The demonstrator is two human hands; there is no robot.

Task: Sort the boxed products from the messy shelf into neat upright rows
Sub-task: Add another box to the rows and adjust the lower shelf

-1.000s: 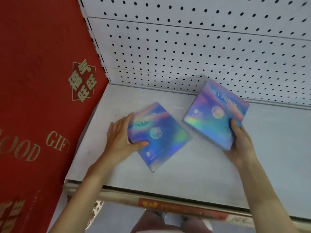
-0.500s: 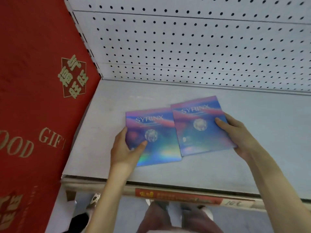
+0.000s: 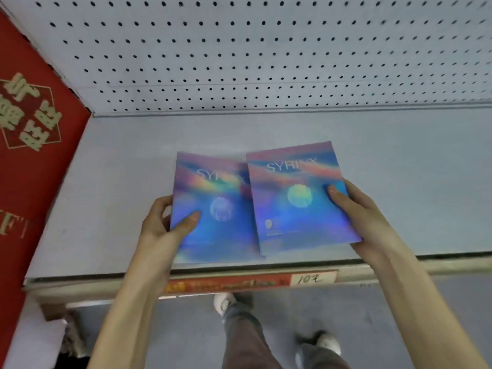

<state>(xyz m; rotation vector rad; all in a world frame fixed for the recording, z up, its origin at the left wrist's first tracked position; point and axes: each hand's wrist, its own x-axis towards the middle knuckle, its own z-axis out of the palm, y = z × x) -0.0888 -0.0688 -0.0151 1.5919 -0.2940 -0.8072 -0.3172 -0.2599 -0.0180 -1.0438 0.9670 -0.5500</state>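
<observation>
Pegboard (image 3: 239,62) at back, grey shelf (image 3: 106,209) below. 2 boxes near the front edge. L hand (image 3: 162,225) grips L box (image 3: 213,209) by its left edge, thumb on top. R hand (image 3: 364,217) grips R box (image 3: 300,201) by its right edge, overlapping L box. Held side by side, prob. to square up before standing them.

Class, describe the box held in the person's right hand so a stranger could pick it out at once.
Over the grey shelf below the white pegboard, two shiny blue boxes are held side by side. Take the right box, in the right hand. Its round emblem looks green, and it overlaps the left box.
</observation>
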